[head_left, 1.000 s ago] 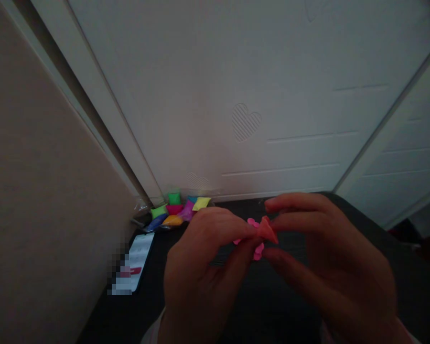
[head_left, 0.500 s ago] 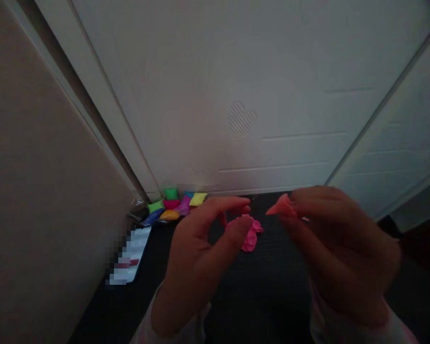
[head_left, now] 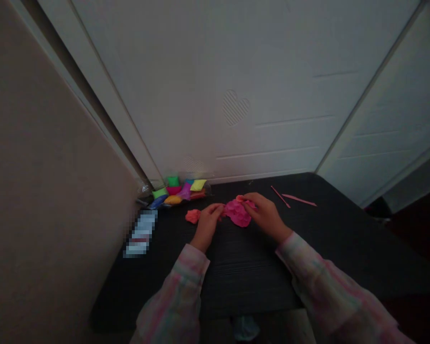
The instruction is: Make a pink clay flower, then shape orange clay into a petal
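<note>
A bumpy, layered piece of bright pink modelling clay (head_left: 241,217) lies on the dark table between my hands. My left hand (head_left: 208,222) is closed at its left edge, thumb and fingertips pinching the pink clay there. From the right, my right hand (head_left: 267,212) pinches a small orange-pink clay piece (head_left: 240,198) against the top of the pink clay. Its fingers hide part of both. A crumpled lump of orange clay (head_left: 192,216) rests just left of my left hand.
Several coloured clay packets (head_left: 173,199) in clear plastic lie along the back left. A pixelated phone-like object (head_left: 141,234) is at the table's left edge. Two thin pink tools (head_left: 299,199) sit at the back right. The black tabletop (head_left: 236,282) meets a white panelled wall (head_left: 186,95).
Both hands have moved down and away from me to the pink clay. The orange-pink piece, held up in my right hand before, now touches it. My left hand has closed.
</note>
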A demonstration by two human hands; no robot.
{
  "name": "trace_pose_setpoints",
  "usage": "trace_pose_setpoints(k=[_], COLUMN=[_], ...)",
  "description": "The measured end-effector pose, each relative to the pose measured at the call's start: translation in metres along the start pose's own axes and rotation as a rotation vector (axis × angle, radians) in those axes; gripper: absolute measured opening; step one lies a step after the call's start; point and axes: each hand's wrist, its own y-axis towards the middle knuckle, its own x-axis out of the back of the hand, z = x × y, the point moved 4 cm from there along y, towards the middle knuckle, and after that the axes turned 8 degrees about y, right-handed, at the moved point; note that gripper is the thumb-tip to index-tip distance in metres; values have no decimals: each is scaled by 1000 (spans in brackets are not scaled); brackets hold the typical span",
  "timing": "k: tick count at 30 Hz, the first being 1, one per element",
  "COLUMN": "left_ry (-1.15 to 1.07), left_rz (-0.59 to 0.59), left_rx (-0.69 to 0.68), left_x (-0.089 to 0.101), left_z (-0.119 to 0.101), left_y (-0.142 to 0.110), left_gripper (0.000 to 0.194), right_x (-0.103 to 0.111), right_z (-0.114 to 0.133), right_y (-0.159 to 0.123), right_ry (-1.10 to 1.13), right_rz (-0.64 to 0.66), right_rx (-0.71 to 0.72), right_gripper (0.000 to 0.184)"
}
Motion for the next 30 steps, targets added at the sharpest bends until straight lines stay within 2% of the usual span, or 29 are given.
trace_pose_setpoints(k=[4, 7, 11, 13, 20, 23, 26, 30], left_ry=[-234, -210, -125, -95, 17, 64, 108, 201], left_rz=[108, 166, 153, 119, 133, 99, 55, 0], left_rx=[86, 99, 108, 120, 160, 165, 158, 123], left_x=[-3, -9, -12, -11, -11, -10, -10, -11], left_z=[18, 20, 22, 25, 29, 28, 26, 25], left_y=[-4, -3, -1, 0, 0, 0, -1, 1], left_gripper=[28, 29, 24, 21, 21, 23, 25, 26], right_x=[-17, -23, -25, -21, 15, 24, 24, 16], right_z=[-11, -10, -8, -9, -32, -45, -53, -56], right_y=[-10, -12, -14, -14, -11, -13, -14, -13], right_ry=[-78, -116, -123, -114, -59, -82, -103, -104], right_rz=[113, 197, 268, 209, -269, -402, -416, -330], right_rx=[30, 77, 107, 83, -101, -180, -220, -201], right_gripper=[21, 23, 27, 27, 19, 18, 17, 17])
